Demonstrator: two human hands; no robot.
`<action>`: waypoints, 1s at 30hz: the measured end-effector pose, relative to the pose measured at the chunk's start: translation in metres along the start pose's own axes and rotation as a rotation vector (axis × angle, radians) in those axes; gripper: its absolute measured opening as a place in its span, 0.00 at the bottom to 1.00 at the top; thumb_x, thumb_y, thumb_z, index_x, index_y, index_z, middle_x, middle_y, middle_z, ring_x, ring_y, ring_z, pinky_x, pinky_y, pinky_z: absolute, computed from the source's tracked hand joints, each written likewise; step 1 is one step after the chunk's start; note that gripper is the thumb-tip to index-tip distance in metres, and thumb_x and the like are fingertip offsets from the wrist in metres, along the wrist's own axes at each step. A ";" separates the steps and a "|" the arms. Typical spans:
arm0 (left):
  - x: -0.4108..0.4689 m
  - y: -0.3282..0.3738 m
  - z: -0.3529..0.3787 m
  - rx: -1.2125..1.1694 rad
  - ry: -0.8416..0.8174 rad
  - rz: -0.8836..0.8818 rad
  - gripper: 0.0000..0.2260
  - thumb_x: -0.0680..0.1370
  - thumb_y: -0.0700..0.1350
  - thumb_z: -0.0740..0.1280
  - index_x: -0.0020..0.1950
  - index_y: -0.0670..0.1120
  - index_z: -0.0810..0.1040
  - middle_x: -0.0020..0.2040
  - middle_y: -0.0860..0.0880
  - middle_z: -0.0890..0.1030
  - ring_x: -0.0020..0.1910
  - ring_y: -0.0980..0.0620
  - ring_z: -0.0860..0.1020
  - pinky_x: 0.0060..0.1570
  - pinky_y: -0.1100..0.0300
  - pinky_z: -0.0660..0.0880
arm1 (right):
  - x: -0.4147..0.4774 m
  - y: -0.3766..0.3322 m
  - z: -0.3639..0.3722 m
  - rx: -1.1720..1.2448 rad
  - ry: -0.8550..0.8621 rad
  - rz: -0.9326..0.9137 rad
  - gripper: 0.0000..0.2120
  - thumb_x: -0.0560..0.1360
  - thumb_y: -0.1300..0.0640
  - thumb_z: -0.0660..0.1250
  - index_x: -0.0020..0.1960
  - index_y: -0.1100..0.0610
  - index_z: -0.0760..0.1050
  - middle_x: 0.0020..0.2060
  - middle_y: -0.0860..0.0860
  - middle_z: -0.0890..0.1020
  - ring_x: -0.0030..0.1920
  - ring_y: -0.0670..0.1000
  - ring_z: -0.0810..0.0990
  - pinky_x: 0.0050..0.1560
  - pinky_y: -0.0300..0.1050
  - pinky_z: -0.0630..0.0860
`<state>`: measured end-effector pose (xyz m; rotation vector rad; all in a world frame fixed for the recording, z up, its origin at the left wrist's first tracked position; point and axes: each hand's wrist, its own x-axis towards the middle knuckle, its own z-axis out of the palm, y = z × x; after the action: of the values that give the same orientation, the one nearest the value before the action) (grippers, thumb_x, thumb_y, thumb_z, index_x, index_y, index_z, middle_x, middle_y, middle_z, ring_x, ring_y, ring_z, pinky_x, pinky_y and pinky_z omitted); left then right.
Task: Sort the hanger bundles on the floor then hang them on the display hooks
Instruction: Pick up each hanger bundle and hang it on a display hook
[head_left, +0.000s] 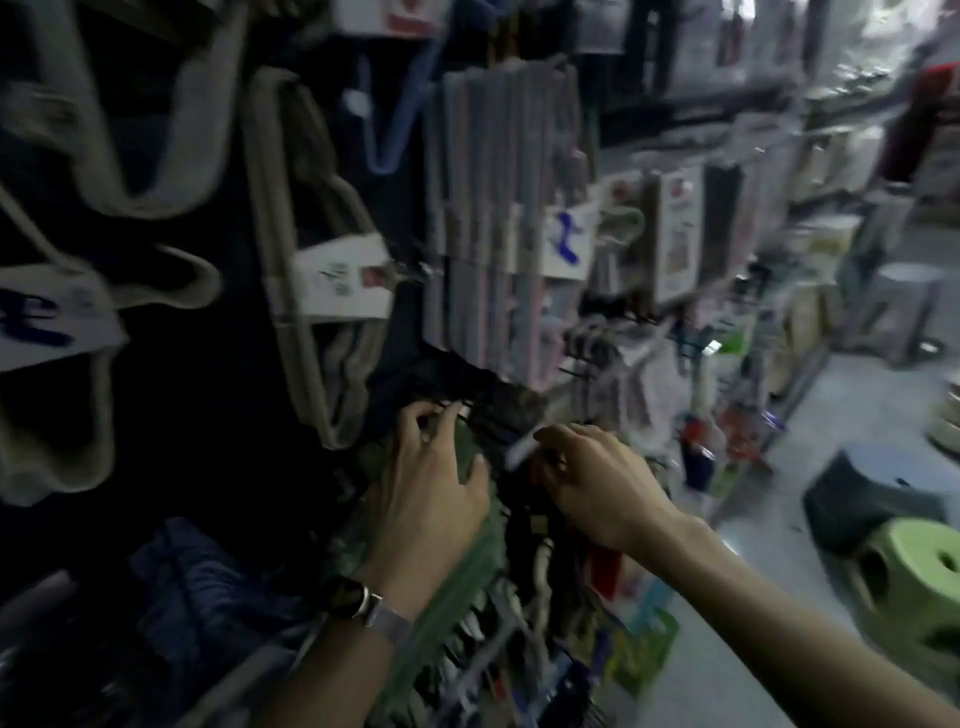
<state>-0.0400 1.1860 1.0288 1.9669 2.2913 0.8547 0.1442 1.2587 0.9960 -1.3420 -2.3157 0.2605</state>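
head view, near to far.
wrist watch (348, 597): sitting on the left forearm, lowest in frame.
green hanger bundle (462, 566): hanging against the rack, long axis running steeply up from the lower middle, its top end lying under the left hand's fingertips.
left hand (431, 478): reaching up and forward, palm lying on the bundle, thumb pressing its right edge, fingers curling over the top end and gripping it.
right hand (597, 483): working just beside the bundle on its right, back of hand facing up, fingers curling narrowly round a pale rod (519, 449) that is pointing up-left toward the left hand. blur is hiding whether this is a display hook or a hanger part.
judgement: the bundle's top is lying between the two hands. the left is nearer and carrying it, and the right is likely steadying the hook for threading.
beige hanger bundles (317, 312): hanging tagged on the dark wall above.
dark stool (878, 499): standing on the floor, well apart to the right.
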 end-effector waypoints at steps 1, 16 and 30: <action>-0.013 0.017 0.010 0.009 -0.052 0.029 0.23 0.82 0.57 0.62 0.77 0.57 0.65 0.73 0.54 0.65 0.64 0.47 0.75 0.55 0.52 0.76 | -0.028 0.019 -0.003 -0.055 -0.002 0.028 0.18 0.81 0.42 0.57 0.62 0.50 0.77 0.57 0.50 0.82 0.59 0.57 0.79 0.51 0.54 0.78; -0.355 0.328 0.248 0.176 -1.006 0.801 0.21 0.83 0.55 0.59 0.76 0.54 0.68 0.64 0.48 0.79 0.62 0.44 0.77 0.57 0.51 0.74 | -0.581 0.210 -0.026 -0.059 -0.046 1.082 0.19 0.83 0.45 0.58 0.69 0.52 0.75 0.66 0.50 0.78 0.65 0.55 0.76 0.60 0.50 0.75; -0.632 0.305 0.545 0.467 -1.470 1.155 0.17 0.81 0.49 0.59 0.70 0.50 0.71 0.61 0.48 0.79 0.57 0.45 0.79 0.50 0.52 0.77 | -0.901 0.256 0.179 0.229 -0.296 1.833 0.19 0.82 0.51 0.60 0.71 0.52 0.70 0.68 0.52 0.76 0.65 0.56 0.76 0.59 0.50 0.75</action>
<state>0.5615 0.8425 0.4724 2.4824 0.4515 -1.0675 0.6424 0.6255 0.4852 -2.8791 -0.4209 1.1857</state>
